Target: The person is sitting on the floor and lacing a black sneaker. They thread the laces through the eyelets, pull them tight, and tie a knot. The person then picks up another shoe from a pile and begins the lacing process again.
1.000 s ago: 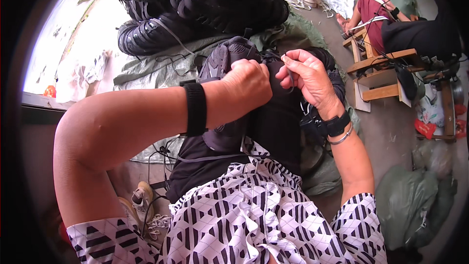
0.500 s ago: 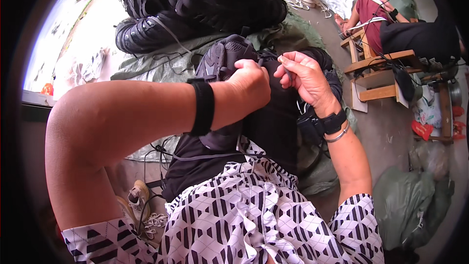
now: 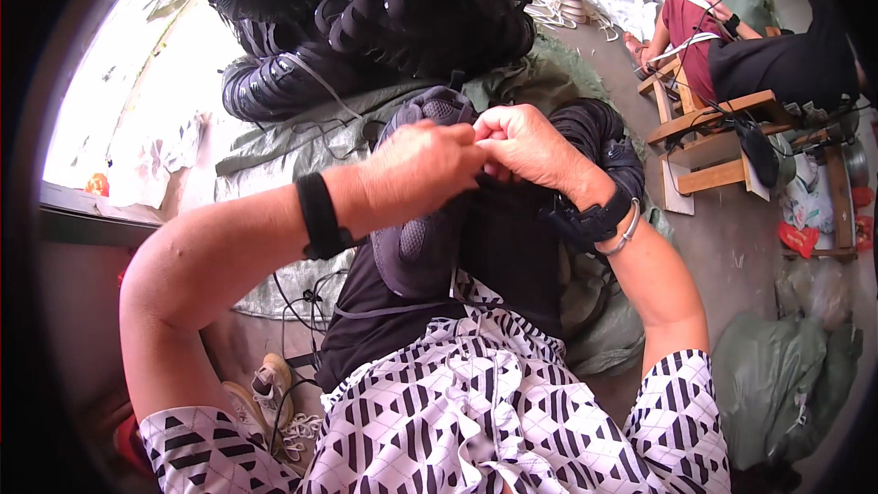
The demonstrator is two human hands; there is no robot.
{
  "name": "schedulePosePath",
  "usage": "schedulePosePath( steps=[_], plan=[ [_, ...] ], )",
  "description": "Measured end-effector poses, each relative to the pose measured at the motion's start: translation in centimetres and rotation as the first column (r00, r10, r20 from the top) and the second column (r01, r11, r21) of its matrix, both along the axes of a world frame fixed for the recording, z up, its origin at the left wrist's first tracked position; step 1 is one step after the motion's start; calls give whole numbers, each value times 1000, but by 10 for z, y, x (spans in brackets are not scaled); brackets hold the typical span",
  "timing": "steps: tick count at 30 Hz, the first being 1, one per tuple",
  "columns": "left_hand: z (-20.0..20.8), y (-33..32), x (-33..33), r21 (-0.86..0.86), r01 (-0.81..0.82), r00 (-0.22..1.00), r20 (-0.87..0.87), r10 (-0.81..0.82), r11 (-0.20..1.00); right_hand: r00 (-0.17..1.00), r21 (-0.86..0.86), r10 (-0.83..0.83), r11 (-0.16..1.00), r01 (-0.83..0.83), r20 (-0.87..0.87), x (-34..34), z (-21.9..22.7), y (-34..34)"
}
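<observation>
A dark grey sneaker (image 3: 416, 261) lies lengthwise on my lap, its mesh-patterned end toward me and its middle covered by my left hand (image 3: 425, 165). That hand's fingers are curled and closed; whatever they hold is hidden. My right hand (image 3: 530, 151) meets it fingertip to fingertip just above the shoe. Thumb and forefinger are pinched, with a thin grey shoelace end that showed there earlier now out of sight between the hands. A long grey lace (image 3: 393, 310) trails across my lap beside the shoe.
Black shoes (image 3: 393, 14) are heaped ahead on a green-grey sheet (image 3: 288, 142). More dark shoes (image 3: 590, 128) lie by my right knee. At the right, a person sits near a wooden stool (image 3: 713, 174). Green plastic bags (image 3: 764, 384) are on the floor at the lower right.
My hands have come together: the right hand moved left and the left hand moved slightly left and down. The lace end at the right fingertips is now hidden.
</observation>
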State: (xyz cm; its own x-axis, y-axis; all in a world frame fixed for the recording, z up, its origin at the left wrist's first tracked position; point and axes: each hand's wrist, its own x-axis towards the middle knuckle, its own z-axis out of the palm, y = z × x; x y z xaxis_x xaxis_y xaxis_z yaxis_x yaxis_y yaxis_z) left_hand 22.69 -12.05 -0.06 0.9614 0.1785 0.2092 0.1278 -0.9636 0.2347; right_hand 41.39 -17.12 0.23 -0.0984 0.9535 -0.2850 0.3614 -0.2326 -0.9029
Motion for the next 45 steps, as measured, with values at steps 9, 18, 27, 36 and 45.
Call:
schedulePosePath(
  steps=[9, 18, 27, 36, 45],
  plan=[
    [20, -88, -5, -297, 422, 904, 212, -372, 857, 1000, 57, 13, 998, -14, 10, 0, -11, -4],
    [13, 51, -22, -22, -68, 990, 119, 70, 997, 859, 114, 115, 974, -196, 499, -7, 11, -11],
    [4, 52, -26, -155, -210, 975, -100, 196, 965, 763, 125, 127, 957, -263, 634, -17, 12, -6],
    [-3, 49, -29, -217, -292, 955, -129, 269, 932, 781, 138, 128, 955, -264, 611, -27, 9, -9],
    [-19, 41, -37, -230, -302, 950, 6, 312, 925, 771, 309, -96, 941, -135, 630, -39, 1, -29]
  ],
)
